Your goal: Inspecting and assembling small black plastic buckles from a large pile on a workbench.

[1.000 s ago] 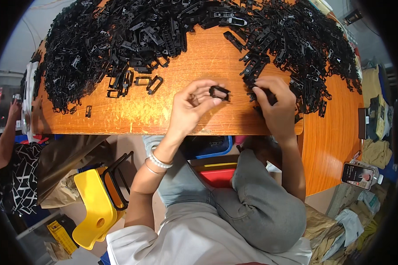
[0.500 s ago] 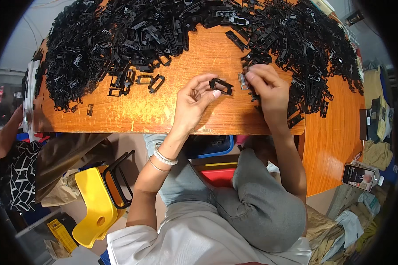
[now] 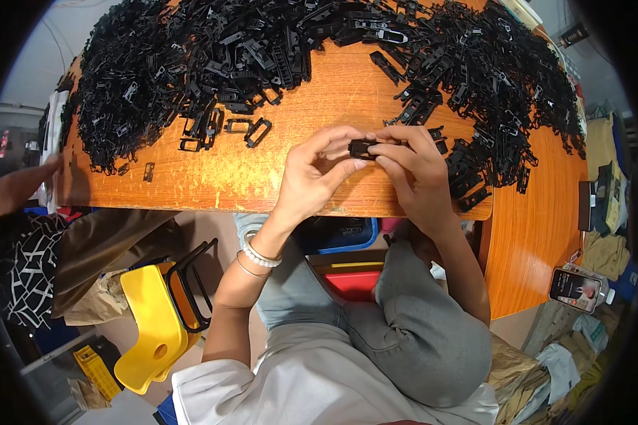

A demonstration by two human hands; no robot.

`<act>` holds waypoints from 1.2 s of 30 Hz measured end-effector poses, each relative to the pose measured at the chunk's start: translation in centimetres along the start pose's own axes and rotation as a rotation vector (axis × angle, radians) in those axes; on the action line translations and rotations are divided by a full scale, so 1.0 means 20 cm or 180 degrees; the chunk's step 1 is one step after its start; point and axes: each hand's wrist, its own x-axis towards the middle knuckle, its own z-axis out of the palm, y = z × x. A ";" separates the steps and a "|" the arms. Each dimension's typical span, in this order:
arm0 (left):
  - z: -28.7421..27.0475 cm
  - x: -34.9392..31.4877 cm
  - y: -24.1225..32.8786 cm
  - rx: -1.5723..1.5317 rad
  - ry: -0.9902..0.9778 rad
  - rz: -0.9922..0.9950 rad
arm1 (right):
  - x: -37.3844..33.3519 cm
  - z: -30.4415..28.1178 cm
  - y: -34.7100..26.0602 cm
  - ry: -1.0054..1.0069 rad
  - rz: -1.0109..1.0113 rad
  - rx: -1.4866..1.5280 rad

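A small assembly workshop: heaps of black plastic clips [image 3: 276,49] cover an orange worktable [image 3: 262,177].

Fingers of the left hand [image 3: 312,177] and right hand [image 3: 415,173] cover most of the small black plastic clip [image 3: 362,148]; its shape stays unclear.

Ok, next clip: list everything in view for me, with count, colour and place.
plastic pieces: a large heap, black, across the far side of the table
loose frames: a few, black, near the heap's front edge
table: one, orange wood
stool: one, yellow, on the floor at lower left
bins: blue and red, under the table
small piece: one, black, held between both hands
left hand: grip on the small piece
right hand: grip on the small piece
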 end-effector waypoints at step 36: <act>-0.07 0.77 -0.25 0.3543 -0.0256 0.1134 | -0.09 -0.11 0.04 0.1675 0.1843 0.1722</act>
